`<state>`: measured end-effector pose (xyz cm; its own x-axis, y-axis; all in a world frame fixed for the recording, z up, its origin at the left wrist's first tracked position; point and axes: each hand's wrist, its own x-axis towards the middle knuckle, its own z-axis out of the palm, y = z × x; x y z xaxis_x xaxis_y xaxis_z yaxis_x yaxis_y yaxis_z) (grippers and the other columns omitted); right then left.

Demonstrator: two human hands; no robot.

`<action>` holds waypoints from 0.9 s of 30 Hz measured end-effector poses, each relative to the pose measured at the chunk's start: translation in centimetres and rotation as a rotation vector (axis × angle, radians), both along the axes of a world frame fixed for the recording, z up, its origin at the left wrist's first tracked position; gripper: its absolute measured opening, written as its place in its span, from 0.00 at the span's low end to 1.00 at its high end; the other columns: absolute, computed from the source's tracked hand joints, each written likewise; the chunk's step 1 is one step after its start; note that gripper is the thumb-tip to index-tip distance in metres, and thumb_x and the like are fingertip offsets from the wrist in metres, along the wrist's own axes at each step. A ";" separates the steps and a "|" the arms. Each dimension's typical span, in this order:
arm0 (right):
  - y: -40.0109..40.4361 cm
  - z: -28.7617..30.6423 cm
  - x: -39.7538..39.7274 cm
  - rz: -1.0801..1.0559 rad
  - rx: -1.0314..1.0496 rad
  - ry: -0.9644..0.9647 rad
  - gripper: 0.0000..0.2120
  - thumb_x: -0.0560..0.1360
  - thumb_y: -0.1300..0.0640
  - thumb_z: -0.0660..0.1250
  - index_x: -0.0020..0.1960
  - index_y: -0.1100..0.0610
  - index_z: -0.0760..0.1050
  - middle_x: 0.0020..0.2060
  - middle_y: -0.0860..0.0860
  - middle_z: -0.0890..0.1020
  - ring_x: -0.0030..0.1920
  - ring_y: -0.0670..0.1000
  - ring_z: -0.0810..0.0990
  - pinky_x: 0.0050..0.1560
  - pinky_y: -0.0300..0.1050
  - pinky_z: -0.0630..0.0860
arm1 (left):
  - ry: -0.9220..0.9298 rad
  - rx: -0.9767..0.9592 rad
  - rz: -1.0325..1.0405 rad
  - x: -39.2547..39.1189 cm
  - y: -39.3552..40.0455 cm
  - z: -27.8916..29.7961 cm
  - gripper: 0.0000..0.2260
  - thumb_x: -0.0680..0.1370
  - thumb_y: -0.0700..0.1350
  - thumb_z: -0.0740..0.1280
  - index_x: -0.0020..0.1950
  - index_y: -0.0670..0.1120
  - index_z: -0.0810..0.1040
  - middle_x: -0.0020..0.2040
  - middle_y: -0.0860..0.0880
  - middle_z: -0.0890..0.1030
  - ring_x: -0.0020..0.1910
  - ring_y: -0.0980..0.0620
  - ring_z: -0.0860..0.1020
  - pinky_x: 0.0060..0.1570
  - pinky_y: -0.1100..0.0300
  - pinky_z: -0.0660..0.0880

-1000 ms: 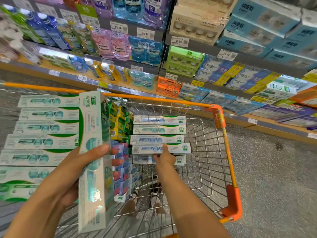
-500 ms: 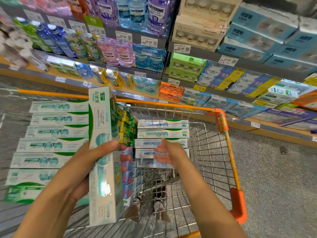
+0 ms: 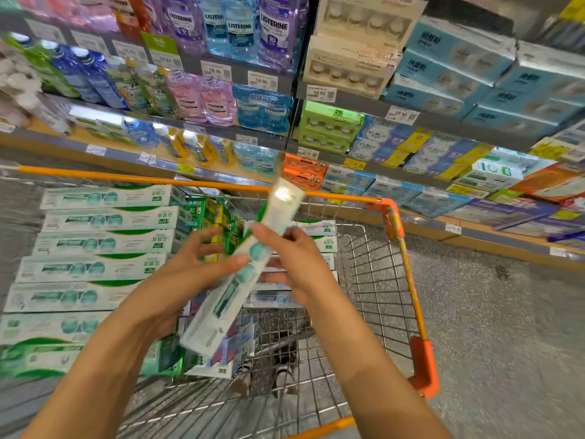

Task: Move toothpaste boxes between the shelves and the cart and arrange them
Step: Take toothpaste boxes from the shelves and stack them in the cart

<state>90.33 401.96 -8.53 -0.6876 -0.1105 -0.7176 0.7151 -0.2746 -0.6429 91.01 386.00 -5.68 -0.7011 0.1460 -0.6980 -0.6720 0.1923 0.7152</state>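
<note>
We see the cart (image 3: 408,289) with its orange rim; its right half is bare wire, open room there, while stacked toothpaste boxes (image 3: 104,242) fill the left side and a smaller stack (image 3: 319,242) sits at the far middle. Shelves (image 3: 221,172) run beyond the far rim. Since half a second ago the held box (image 3: 253,264) has tilted rightward and our right hand (image 3: 297,264) left the stack to grasp it. Left hand (image 3: 190,274) grips it from the left, thumb on top, above the cart.

Right hand (image 3: 300,264) left the cart stack, now gripping the tilted box (image 3: 243,274)
</note>
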 end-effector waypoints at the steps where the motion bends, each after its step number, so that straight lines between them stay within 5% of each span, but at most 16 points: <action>1: 0.7 -1.7 0.5 -0.087 -0.016 -0.060 0.10 0.74 0.55 0.70 0.52 0.58 0.74 0.43 0.53 0.82 0.43 0.52 0.83 0.39 0.46 0.82 | 0.026 -0.016 0.050 -0.2 -0.4 -0.1 0.52 0.43 0.65 0.78 0.66 0.59 0.68 0.60 0.54 0.74 0.56 0.51 0.77 0.55 0.53 0.74; 4: 2.4 -6.9 2.9 -0.389 -0.044 -0.295 0.12 0.75 0.58 0.68 0.56 0.63 0.73 0.48 0.57 0.82 0.47 0.57 0.81 0.38 0.49 0.83 | 0.097 -0.023 0.152 -0.4 -1.6 -0.3 0.37 0.58 0.57 0.79 0.65 0.55 0.71 0.59 0.54 0.76 0.56 0.53 0.77 0.57 0.52 0.72; 7: 2.7 -11.3 5.2 -0.639 -0.047 -0.458 0.14 0.76 0.62 0.67 0.60 0.64 0.72 0.56 0.61 0.79 0.52 0.60 0.79 0.49 0.57 0.80 | 0.209 -0.163 0.117 -0.1 -1.4 -1.2 0.20 0.71 0.45 0.72 0.62 0.52 0.73 0.58 0.52 0.77 0.56 0.55 0.77 0.52 0.58 0.72; 10: 2.5 -13.8 6.3 -0.770 0.029 -0.538 0.18 0.76 0.63 0.67 0.63 0.65 0.69 0.60 0.61 0.77 0.56 0.63 0.79 0.57 0.60 0.76 | 0.301 -0.327 0.035 -0.2 -0.5 -1.9 0.17 0.74 0.43 0.70 0.61 0.52 0.72 0.57 0.53 0.76 0.57 0.54 0.74 0.47 0.64 0.70; 14: 2.6 -15.4 6.7 -0.864 0.040 -0.607 0.20 0.76 0.60 0.67 0.65 0.65 0.68 0.62 0.61 0.75 0.60 0.63 0.76 0.58 0.55 0.76 | 0.383 -0.516 -0.063 0.3 -0.6 -1.9 0.20 0.74 0.45 0.71 0.64 0.51 0.72 0.59 0.53 0.76 0.59 0.55 0.73 0.60 0.55 0.69; 19: 2.6 -17.5 6.2 -0.775 0.006 -0.602 0.19 0.79 0.66 0.61 0.69 0.63 0.65 0.66 0.60 0.72 0.66 0.62 0.71 0.65 0.60 0.69 | 0.539 -0.788 -0.199 1.3 -1.5 -0.7 0.23 0.75 0.44 0.70 0.69 0.47 0.70 0.66 0.48 0.73 0.65 0.47 0.70 0.61 0.53 0.67; 23: 3.0 -15.3 6.6 -0.475 0.044 -0.540 0.17 0.80 0.69 0.56 0.68 0.68 0.65 0.66 0.64 0.71 0.66 0.63 0.70 0.69 0.56 0.65 | 0.558 -0.826 -0.187 2.2 -2.6 0.7 0.22 0.75 0.44 0.69 0.68 0.47 0.70 0.65 0.46 0.74 0.64 0.45 0.71 0.60 0.51 0.67; 27: 3.9 -9.3 6.2 -0.213 0.220 -0.383 0.14 0.78 0.67 0.62 0.62 0.68 0.70 0.57 0.62 0.77 0.56 0.61 0.78 0.54 0.49 0.77 | 0.595 -0.846 -0.116 4.7 -4.4 3.5 0.21 0.75 0.44 0.69 0.68 0.46 0.71 0.64 0.46 0.75 0.63 0.45 0.72 0.59 0.50 0.69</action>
